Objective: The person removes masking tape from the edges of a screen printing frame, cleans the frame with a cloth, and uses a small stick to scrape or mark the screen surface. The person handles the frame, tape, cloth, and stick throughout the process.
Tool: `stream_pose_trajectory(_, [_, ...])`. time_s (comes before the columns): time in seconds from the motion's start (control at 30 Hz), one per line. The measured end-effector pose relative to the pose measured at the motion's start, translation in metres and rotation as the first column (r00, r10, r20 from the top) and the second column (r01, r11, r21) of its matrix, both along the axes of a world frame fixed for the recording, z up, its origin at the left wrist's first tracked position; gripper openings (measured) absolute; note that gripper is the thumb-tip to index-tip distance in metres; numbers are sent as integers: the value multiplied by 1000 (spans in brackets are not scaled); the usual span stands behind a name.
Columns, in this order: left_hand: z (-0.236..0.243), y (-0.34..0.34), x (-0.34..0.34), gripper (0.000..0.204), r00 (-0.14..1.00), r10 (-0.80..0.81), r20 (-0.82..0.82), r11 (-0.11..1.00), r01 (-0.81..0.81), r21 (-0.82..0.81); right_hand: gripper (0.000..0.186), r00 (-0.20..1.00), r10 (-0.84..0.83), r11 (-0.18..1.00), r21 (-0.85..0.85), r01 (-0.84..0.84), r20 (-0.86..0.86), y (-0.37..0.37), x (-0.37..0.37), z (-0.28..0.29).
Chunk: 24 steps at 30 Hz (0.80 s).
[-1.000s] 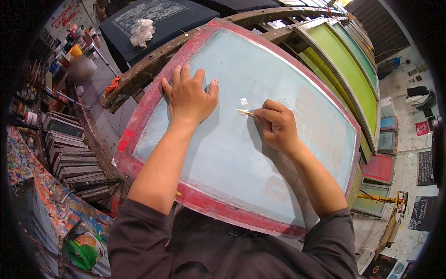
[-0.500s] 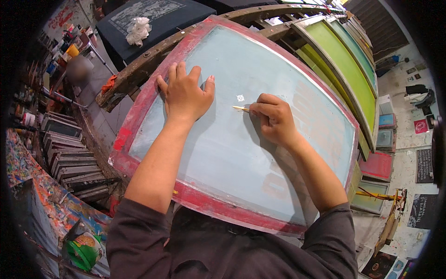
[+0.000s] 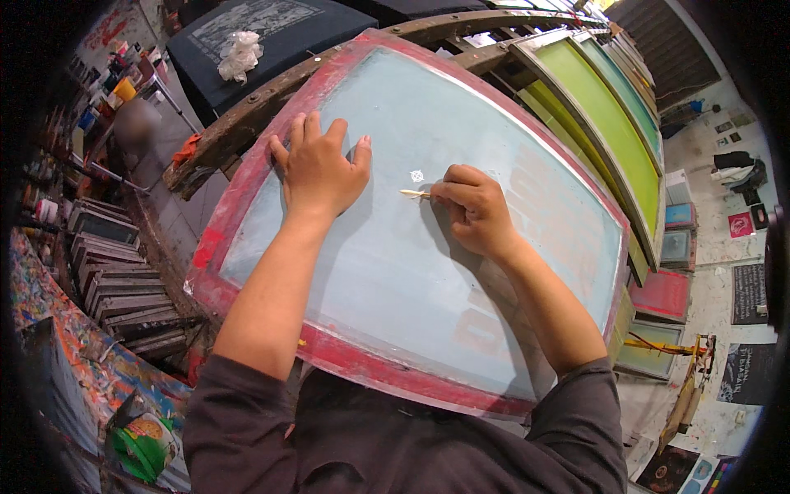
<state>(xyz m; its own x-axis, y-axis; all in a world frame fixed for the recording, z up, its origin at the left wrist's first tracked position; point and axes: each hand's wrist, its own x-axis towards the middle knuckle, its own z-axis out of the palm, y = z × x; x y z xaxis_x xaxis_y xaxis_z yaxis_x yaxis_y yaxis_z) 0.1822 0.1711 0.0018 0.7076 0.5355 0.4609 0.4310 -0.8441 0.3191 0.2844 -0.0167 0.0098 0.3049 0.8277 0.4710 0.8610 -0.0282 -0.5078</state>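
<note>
A large screen-printing frame [image 3: 243,184] with red-stained edges lies in front of me, its pale blue mesh [image 3: 387,263] stretched across it. My left hand [image 3: 322,173] rests on the mesh near the left edge, fingers spread, holding nothing. Pinched in my right hand [image 3: 475,210] is a small pale-tipped brush [image 3: 413,194], pointing left; my fingers hide its rear part. Just above the tip, a small white round mark [image 3: 416,175] shows on the mesh. Whether the tip touches the mesh, I cannot tell. Faint lettering shapes show on the mesh's right side.
Framed green screens [image 3: 592,107] stand beyond the frame at upper right. A dark cloth-covered board [image 3: 271,49] with a crumpled white wad [image 3: 240,56] is at upper left. Several stacked frames [image 3: 123,280] stand at left, above a green bucket [image 3: 141,445].
The whole view has shifted slightly, so everything sits a little further left. Both hands keep nearly the same places on the mesh, and the brush is still held beside the white mark.
</note>
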Motion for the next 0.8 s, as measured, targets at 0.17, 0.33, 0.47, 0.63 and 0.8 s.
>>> stream_pose_trajectory(0.17, [-3, 2, 0, 35, 1000, 5, 15, 1000, -5, 19, 30, 1000, 16, 1000, -11, -15, 16, 2, 2, 1])
stream_pose_trajectory(0.33, [1, 0, 0, 35, 1000, -3, -5, 1000, 3, -6, 33, 999, 29, 1000, 10, -29, 21, 3, 7, -1])
stream_pose_trajectory(0.47, [-3, 1, 1, 35, 1000, -6, 28, 1000, 6, 3, 33, 998, 44, 999, 11, -44, 33, 4, 9, 3])
stream_pose_trajectory(0.63, [-3, 1, 0, 36, 1000, 4, 18, 1000, -4, 4, 35, 998, 48, 999, -12, -47, 48, 5, 11, 3])
stream_pose_trajectory(0.8, [2, 0, -1, 36, 1000, -2, -3, 1000, 2, -14, 35, 999, 50, 999, -12, -50, 20, 5, 12, 1])
